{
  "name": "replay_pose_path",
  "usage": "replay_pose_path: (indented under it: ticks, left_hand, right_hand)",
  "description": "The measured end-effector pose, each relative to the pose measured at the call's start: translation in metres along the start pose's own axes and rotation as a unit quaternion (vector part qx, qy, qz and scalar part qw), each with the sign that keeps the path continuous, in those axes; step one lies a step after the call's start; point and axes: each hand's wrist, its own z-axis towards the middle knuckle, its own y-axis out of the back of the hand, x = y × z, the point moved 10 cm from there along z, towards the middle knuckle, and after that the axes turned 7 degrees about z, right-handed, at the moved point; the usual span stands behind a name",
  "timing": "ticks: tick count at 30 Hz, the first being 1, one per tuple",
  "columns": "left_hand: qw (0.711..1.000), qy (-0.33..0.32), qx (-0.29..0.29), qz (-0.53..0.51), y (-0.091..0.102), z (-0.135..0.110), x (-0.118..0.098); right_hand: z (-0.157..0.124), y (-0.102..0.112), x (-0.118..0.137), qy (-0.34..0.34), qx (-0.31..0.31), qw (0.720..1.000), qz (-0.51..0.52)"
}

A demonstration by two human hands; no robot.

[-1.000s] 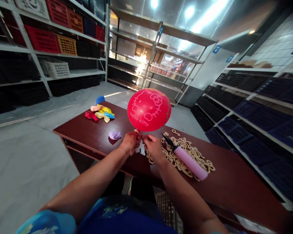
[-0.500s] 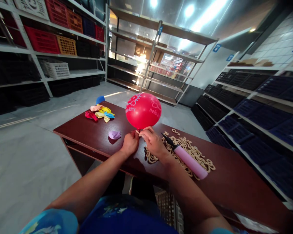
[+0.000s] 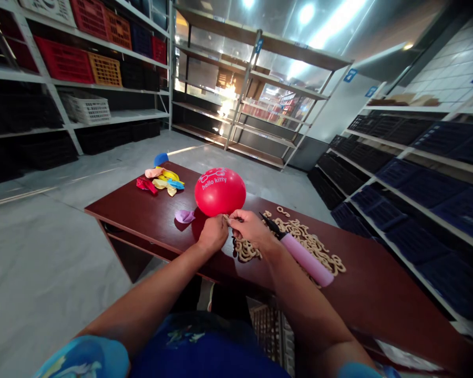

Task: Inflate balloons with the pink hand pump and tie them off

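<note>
An inflated red balloon printed with "hello kitty" rests just beyond my hands, its neck hidden by my fingers. Closed around that neck is my left hand. My right hand pinches at the same spot, fingertips against the left ones, with a small beige piece between them, seemingly one of the loops from the pile. Close to my right hand lies a pink hand pump with a black nozzle, on top of a spread of beige loops. A limp purple balloon sits left of my left hand.
The dark red-brown table carries several uninflated balloons at its far left corner, near a blue round object. Shelves with crates stand left and right. A tall rack is behind the table.
The red balloon has dropped lower and shifted left, turning so its print faces differently. My hands have drawn closer together at its neck, and the right hand has come down slightly.
</note>
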Motion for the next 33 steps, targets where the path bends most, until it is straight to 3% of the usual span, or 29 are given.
replay_pose_path:
  ticks: [3, 7, 9, 11, 14, 16, 18, 23, 29, 33]
  left_hand:
    - [0.993, 0.01, 0.013, -0.116, -0.009, 0.001, 0.002]
    - [0.935, 0.069, 0.06, -0.343, -0.03, -0.003, 0.006]
    - [0.912, 0.082, 0.078, -0.395, -0.036, -0.005, 0.005]
    - [0.907, 0.084, 0.087, -0.404, -0.037, -0.005, 0.005]
    - [0.908, 0.1, 0.082, -0.399, -0.035, -0.004, 0.01]
    - [0.901, 0.121, 0.078, -0.408, -0.034, -0.005, 0.015]
    - [0.889, 0.132, 0.082, -0.432, -0.035, -0.006, 0.015]
    - [0.864, 0.137, 0.095, -0.476, -0.042, -0.008, 0.013]
    - [0.881, 0.149, 0.087, -0.441, -0.042, -0.008, 0.018]
    - [0.882, 0.142, 0.093, -0.44, -0.04, -0.01, 0.016]
  right_hand:
    - [0.0, 0.006, 0.004, 0.03, -0.04, 0.998, -0.027]
    - [-0.004, 0.022, 0.015, 0.098, -0.152, 0.977, -0.114]
    - [-0.009, 0.027, 0.025, 0.143, -0.196, 0.955, -0.169]
    - [-0.014, 0.028, 0.034, 0.178, -0.219, 0.939, -0.198]
    - [-0.015, 0.02, 0.036, 0.182, -0.156, 0.959, -0.153]
    - [-0.012, 0.012, 0.029, 0.143, -0.085, 0.983, -0.082]
    - [-0.01, 0.01, 0.022, 0.101, -0.057, 0.993, -0.02]
    - [-0.008, 0.013, 0.017, 0.084, -0.077, 0.993, 0.025]
    - [-0.01, 0.009, 0.007, 0.053, -0.11, 0.991, 0.047]
    - [-0.008, 0.0, -0.001, 0.038, -0.069, 0.994, 0.07]
